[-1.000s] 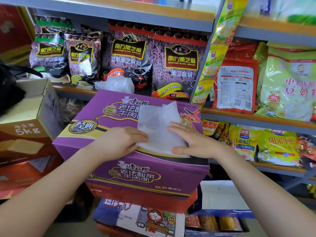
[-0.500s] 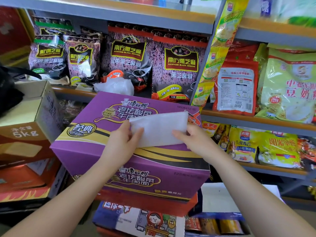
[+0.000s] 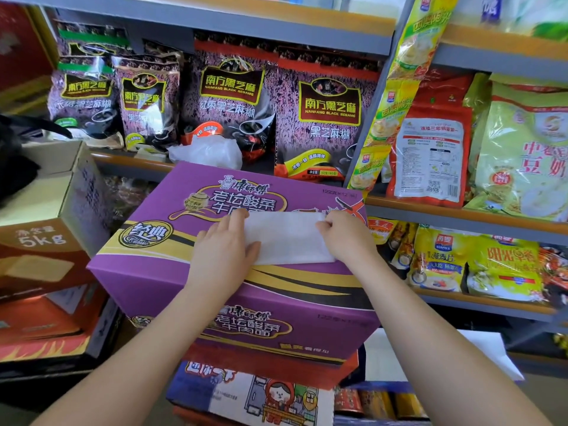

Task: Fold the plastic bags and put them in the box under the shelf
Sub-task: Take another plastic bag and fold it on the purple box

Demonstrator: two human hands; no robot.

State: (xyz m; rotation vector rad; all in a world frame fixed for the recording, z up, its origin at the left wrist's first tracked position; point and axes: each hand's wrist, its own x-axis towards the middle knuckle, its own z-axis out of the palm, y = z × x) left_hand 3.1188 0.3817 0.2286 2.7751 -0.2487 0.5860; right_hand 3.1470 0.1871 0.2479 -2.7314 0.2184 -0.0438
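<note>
A folded white plastic bag point(image 3: 287, 238) lay flat on top of the purple carton point(image 3: 172, 241), near its front edge. The left hand point(image 3: 222, 250) pressed the bag's left end with straight fingers. The right hand point(image 3: 344, 238) pinched the bag's upper right corner between curled fingers and thumb. Behind the carton, a crumpled clear bag point(image 3: 209, 153) sat on the shelf point(image 3: 132, 162).

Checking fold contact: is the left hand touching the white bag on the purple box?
Touching. The head view shows the left hand flat on the bag's left end, pressing it onto the purple box.
</note>
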